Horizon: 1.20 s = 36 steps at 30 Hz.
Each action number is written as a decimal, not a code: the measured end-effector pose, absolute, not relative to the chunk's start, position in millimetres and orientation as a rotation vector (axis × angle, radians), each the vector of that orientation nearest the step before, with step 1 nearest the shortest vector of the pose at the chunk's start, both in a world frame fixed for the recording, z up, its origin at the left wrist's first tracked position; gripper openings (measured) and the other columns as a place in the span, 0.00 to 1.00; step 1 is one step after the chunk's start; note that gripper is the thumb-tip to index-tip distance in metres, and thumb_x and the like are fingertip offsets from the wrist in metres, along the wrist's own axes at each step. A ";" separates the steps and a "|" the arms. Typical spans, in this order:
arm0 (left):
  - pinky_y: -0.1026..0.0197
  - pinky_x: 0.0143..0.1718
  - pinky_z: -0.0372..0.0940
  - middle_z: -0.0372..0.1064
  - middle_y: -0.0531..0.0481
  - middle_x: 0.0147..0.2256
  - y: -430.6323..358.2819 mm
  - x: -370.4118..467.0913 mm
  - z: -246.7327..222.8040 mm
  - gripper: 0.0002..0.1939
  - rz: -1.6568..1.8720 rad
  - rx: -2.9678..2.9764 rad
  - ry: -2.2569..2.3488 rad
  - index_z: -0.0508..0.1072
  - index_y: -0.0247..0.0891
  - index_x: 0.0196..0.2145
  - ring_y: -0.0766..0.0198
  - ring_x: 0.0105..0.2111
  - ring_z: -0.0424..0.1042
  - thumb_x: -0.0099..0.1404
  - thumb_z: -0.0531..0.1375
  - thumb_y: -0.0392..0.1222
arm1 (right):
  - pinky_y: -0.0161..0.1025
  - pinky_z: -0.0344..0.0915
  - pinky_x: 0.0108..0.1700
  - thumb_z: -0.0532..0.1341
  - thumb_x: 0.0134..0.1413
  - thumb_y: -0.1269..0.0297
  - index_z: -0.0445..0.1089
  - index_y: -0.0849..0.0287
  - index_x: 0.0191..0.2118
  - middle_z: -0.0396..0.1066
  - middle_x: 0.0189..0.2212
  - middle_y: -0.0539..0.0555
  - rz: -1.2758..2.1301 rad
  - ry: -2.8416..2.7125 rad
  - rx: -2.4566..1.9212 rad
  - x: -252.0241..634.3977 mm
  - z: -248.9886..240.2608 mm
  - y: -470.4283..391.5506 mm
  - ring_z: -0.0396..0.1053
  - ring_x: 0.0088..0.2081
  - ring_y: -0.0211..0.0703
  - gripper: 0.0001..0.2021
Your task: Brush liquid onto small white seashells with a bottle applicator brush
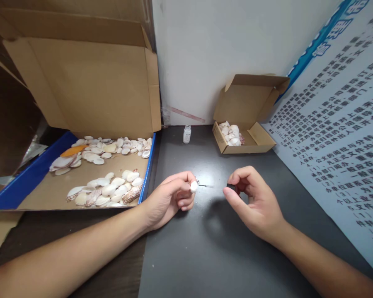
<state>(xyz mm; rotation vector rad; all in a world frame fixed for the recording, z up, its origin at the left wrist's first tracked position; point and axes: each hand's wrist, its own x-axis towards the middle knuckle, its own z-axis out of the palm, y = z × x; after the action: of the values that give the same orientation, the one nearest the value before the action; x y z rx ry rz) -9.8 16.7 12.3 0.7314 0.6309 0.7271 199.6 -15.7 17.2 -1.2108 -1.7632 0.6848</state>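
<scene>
My left hand [177, 192] pinches a small white shell [193, 186] between thumb and fingertips. A tiny metal ring or fitting [198, 181] shows at the shell's upper edge. In my right hand [251, 203], thumb and fingers close on a black cap [231, 187]. A thin rod with a dark tip [202, 185] lies between the hands, pointing at the shell; it looks like the cap's brush, though its middle is blurred. I cannot tell whether the tip touches the shell. Behind the hands stands a small uncapped white bottle [187, 135].
At left, a blue-edged cardboard box [46, 182] holds many loose shells [108, 188] and an orange piece [73, 150]. A smaller open cardboard box [248, 148] with shells [231, 134] is at back right. A printed sheet [338, 124] covers the right side; a white panel [189, 62] rises behind.
</scene>
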 end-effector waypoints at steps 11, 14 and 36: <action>0.64 0.24 0.46 0.45 0.60 0.18 15.8 -10.0 12.7 0.04 0.719 0.733 0.641 0.64 0.38 0.26 0.71 0.19 0.46 0.57 0.56 0.33 | 0.32 0.63 0.25 0.59 0.60 0.69 0.58 0.52 0.39 0.60 0.32 0.46 0.746 -1.763 -1.083 199.9 15.0 -16.3 0.62 0.24 0.32 0.08; 0.64 0.24 0.46 0.45 0.59 0.19 16.2 -9.9 13.1 0.04 0.722 0.729 0.638 0.64 0.38 0.26 0.71 0.19 0.46 0.57 0.56 0.33 | 0.33 0.63 0.26 0.60 0.60 0.69 0.58 0.51 0.40 0.60 0.31 0.46 0.730 -1.790 -1.090 201.0 13.8 -15.6 0.61 0.24 0.33 0.08; 0.63 0.24 0.45 0.49 0.59 0.19 16.4 -11.0 7.6 0.03 0.715 0.766 0.606 0.65 0.37 0.27 0.72 0.19 0.49 0.56 0.58 0.35 | 0.35 0.61 0.28 0.60 0.55 0.74 0.59 0.53 0.36 0.59 0.29 0.46 0.625 -1.780 -1.044 200.5 17.8 -14.7 0.60 0.26 0.35 0.10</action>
<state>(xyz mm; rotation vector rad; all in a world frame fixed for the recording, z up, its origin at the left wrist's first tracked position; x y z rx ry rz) -11.0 16.4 7.6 0.7663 0.6062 0.7148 200.5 -14.7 17.8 -1.0438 -1.7804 0.6252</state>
